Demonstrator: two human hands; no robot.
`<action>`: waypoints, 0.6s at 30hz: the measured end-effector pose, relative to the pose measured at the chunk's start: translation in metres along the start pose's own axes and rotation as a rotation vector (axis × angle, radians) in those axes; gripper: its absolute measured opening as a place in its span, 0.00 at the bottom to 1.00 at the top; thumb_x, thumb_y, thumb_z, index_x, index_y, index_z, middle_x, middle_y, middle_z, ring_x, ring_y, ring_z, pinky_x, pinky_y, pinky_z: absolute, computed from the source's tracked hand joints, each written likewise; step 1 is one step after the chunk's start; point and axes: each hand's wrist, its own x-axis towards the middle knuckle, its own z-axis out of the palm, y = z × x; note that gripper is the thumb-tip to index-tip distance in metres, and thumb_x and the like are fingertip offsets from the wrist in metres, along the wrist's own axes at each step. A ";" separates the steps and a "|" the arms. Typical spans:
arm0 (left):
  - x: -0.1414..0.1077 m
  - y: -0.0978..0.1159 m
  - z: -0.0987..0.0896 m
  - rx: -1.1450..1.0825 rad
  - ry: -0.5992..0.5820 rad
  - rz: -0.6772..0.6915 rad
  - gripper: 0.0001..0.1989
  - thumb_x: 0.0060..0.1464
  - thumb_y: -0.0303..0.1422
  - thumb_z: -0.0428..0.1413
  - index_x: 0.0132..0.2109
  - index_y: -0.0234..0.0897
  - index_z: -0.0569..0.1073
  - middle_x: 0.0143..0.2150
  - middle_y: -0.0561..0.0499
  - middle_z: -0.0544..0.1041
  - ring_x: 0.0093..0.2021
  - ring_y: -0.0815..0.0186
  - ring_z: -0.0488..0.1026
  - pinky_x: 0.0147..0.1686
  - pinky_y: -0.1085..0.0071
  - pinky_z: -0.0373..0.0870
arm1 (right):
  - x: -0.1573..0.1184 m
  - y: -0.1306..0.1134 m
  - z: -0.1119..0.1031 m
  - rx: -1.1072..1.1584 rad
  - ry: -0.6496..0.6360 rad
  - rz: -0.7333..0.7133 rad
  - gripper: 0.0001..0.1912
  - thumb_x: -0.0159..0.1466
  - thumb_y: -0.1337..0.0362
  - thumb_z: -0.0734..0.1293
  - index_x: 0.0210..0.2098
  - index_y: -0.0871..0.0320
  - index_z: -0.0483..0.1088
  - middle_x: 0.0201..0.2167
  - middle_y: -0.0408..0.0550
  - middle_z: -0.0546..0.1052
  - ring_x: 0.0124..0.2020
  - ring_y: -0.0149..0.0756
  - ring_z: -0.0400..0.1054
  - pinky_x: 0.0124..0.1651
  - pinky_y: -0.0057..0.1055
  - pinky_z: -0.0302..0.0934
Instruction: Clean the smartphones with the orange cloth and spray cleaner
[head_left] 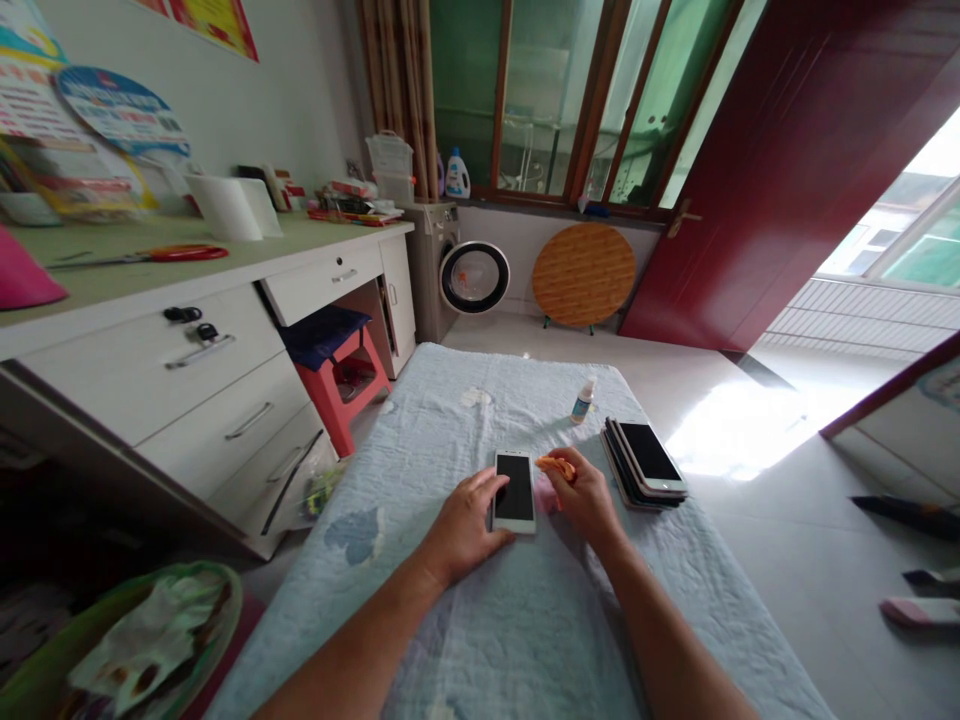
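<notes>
A white smartphone (515, 492) with a dark screen lies face up on the light blue quilted cover (480, 400). My left hand (469, 520) grips it along its left side, with the thumb at the lower edge and the fingers over the upper left. Just right of the phone, my right hand (589, 495) is closed on a crumpled orange cloth (555, 467). Something pink (547, 493) shows beneath that hand; its kind is unclear. A small spray bottle (583, 401) stands upright beyond my right hand. To the right sits a stack of phones and tablets (646, 465).
A white desk (202, 370) runs along the left, with a red stool (341, 385) partly under it. Near my left elbow is a green basket (232, 600) of litter. A washing machine (431, 270) with its door open and a round wooden tabletop (583, 275) stand ahead.
</notes>
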 end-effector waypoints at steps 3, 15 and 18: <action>-0.001 0.005 0.004 -0.013 -0.003 0.011 0.30 0.43 0.32 0.63 0.56 0.38 0.69 0.62 0.40 0.66 0.62 0.52 0.63 0.61 0.56 0.59 | 0.001 -0.005 0.007 -0.030 0.022 -0.103 0.11 0.62 0.57 0.64 0.37 0.56 0.73 0.32 0.45 0.73 0.33 0.33 0.68 0.38 0.26 0.60; -0.001 0.002 0.009 0.089 -0.008 0.065 0.23 0.45 0.30 0.62 0.51 0.38 0.73 0.62 0.41 0.66 0.60 0.54 0.65 0.59 0.58 0.62 | 0.005 -0.004 0.015 -0.281 -0.082 -0.143 0.11 0.64 0.66 0.61 0.35 0.55 0.75 0.33 0.46 0.68 0.34 0.32 0.64 0.39 0.27 0.59; -0.001 0.002 0.009 0.090 -0.006 0.062 0.23 0.46 0.32 0.62 0.52 0.37 0.73 0.62 0.40 0.66 0.60 0.55 0.65 0.60 0.60 0.61 | 0.003 -0.005 0.011 -0.285 -0.145 -0.162 0.11 0.63 0.68 0.61 0.36 0.56 0.76 0.32 0.46 0.67 0.33 0.32 0.65 0.39 0.26 0.58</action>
